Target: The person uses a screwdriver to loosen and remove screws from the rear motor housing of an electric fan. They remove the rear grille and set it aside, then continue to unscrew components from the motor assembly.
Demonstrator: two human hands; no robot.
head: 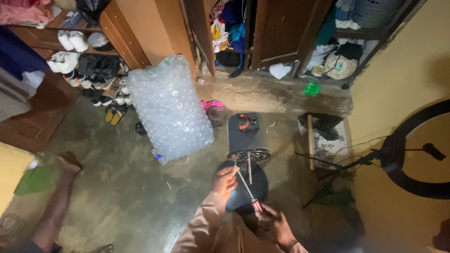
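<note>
While a long screwdriver (247,189) with a red and white handle slants between them, a person's two hands work over a small fan (247,140) standing on a bare concrete floor (122,187). The right hand (276,224) has its fingers wrapped around the handle low in the view; the left hand (226,179) pinches the metal shaft near its tip, close beside the round wire grille (249,154) at the foot of the fan's dark grey body. A dark, round, ribbed cover (243,192) lies on the floor just under the hands. The fan looks light but awkward: its thin wire grille would likely bend if squeezed, so the solid body seems the safer place to grip, and the screwdriver is stiff and best held by its handle. Beside the fan stands a big clear sack of empty plastic bottles (168,107); shoes (89,70) line the shelves to the left, a wardrobe (276,33) stands open behind, and a ring light (415,150) stands on the right.
</note>
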